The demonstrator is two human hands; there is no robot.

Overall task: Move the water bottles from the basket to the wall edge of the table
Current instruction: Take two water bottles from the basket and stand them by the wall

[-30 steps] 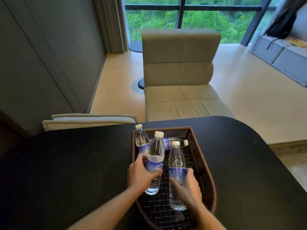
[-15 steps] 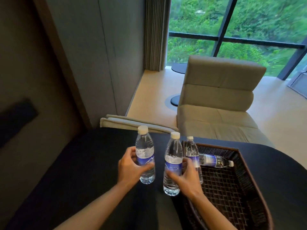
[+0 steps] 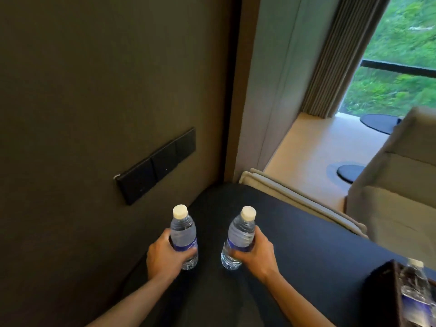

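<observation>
Right now both forearms reach forward over the dark bench [image 3: 295,244], each hand wrapped around the lower body of a bottle. The left hand [image 3: 165,253] holds the left bottle [image 3: 182,234] upright, close to the wall [image 3: 94,102]; the right hand [image 3: 256,251] holds the right bottle [image 3: 239,237] tilted a little, cap leaning right. Whether either base touches the bench I cannot tell. At the lower right the basket [image 3: 382,291] shows only a corner, with at least one more bottle [image 3: 412,284] inside. Farther on, a black switch panel [image 3: 155,166] sits on the wall above the bench. I judge this the carrying step nearly done; next, both bottles need setting upright by the wall, with the right one straightened first, then a return to the basket.
</observation>
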